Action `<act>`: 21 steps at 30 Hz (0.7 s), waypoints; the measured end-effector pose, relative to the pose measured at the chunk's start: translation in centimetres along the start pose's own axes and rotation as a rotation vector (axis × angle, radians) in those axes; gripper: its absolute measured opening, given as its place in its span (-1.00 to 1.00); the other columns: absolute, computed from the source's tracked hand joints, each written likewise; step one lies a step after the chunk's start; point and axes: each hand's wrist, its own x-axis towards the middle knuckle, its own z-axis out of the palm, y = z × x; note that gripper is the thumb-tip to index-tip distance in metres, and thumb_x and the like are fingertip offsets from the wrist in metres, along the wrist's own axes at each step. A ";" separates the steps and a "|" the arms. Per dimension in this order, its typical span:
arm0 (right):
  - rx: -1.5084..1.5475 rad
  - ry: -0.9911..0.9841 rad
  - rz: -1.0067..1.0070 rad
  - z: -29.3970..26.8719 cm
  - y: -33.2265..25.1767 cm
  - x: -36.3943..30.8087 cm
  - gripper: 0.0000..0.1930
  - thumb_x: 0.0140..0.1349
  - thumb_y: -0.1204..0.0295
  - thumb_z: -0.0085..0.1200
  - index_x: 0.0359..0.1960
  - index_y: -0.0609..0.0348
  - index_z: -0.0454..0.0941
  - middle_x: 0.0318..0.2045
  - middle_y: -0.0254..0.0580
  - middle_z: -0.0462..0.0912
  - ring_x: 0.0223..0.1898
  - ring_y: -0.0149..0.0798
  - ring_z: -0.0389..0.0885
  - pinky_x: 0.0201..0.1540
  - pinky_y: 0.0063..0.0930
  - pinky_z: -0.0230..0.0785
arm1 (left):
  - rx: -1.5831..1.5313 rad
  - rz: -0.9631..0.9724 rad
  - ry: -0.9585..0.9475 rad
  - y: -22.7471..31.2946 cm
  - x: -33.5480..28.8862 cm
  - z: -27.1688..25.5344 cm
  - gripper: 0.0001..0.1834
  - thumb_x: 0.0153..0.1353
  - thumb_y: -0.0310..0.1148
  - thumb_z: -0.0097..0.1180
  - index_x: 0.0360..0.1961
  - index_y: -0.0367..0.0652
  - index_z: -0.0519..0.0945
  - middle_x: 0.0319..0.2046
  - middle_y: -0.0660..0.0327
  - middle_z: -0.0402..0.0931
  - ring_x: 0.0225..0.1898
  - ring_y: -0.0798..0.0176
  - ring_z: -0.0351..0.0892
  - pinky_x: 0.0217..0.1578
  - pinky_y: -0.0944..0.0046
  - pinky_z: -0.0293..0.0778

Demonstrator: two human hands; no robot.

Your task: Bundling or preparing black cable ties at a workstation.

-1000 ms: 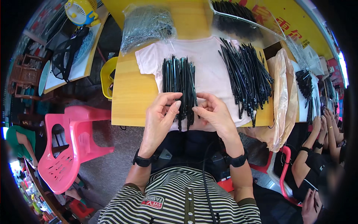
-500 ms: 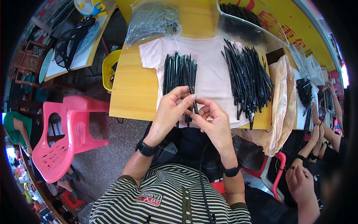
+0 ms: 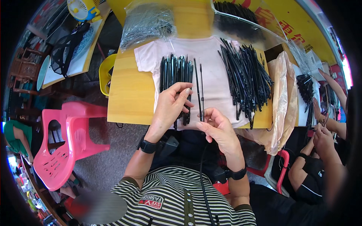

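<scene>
My right hand (image 3: 218, 128) pinches the lower ends of two thin black sticks (image 3: 202, 90) between thumb and fingers, and they point away from me, nearly upright in the picture. The upper one of the pair has a small knob along its shaft. To their left, my left hand (image 3: 171, 105) has its fingers curved but apart, with nothing visible in it. Under and beyond my left hand lies a row of black sticks (image 3: 175, 71), side by side. A looser heap of black sticks (image 3: 245, 75) lies to the right. Both rest on a pale pink T-shirt (image 3: 211, 49) spread over the table.
The wooden table (image 3: 128, 101) carries a clear plastic bag (image 3: 147, 24) of thin pieces and a clear bin (image 3: 233, 26) of black sticks behind. A brown paper bag (image 3: 281, 105) hangs at its right edge. A pink chair (image 3: 69, 139) stands left; other people's hands work at right.
My hands have moved apart. The right hand has drawn back toward me with the sticks, now seen standing out between the two piles; the left hand's fingers have come off them.
</scene>
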 end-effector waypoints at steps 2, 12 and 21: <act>-0.070 0.082 -0.074 -0.1 0.0 0.2 -0.75 0.13 0.46 0.17 -0.19 0.21 0.42 -0.49 -0.44 0.41 -0.64 -0.67 0.29 -0.66 -0.81 0.15 | 0.005 0.050 0.008 0.4 0.0 0.4 -0.66 0.31 -0.31 -0.07 0.00 -0.34 0.45 -0.24 0.20 0.50 -0.31 0.42 0.56 -0.44 0.49 0.48; -0.084 0.172 -0.171 1.1 0.2 0.7 -0.83 0.16 0.43 0.16 -0.27 0.20 0.48 -0.53 -0.45 0.47 -0.59 -0.65 0.37 -0.61 -0.79 0.22 | -0.262 0.038 -0.082 1.3 -1.4 1.0 -0.82 0.24 -0.36 0.06 -0.28 -0.28 0.53 -0.34 0.23 0.56 -0.34 0.49 0.47 -0.28 0.47 0.40; -0.034 0.030 -0.215 1.4 0.6 -0.1 -0.87 0.22 0.42 0.09 -0.29 0.20 0.48 -0.54 -0.45 0.48 -0.59 -0.63 0.38 -0.60 -0.78 0.27 | -0.353 0.083 0.020 1.1 -3.8 1.0 -0.82 0.21 -0.39 0.08 -0.24 -0.29 0.53 -0.37 0.26 0.54 -0.34 0.47 0.48 -0.31 0.47 0.38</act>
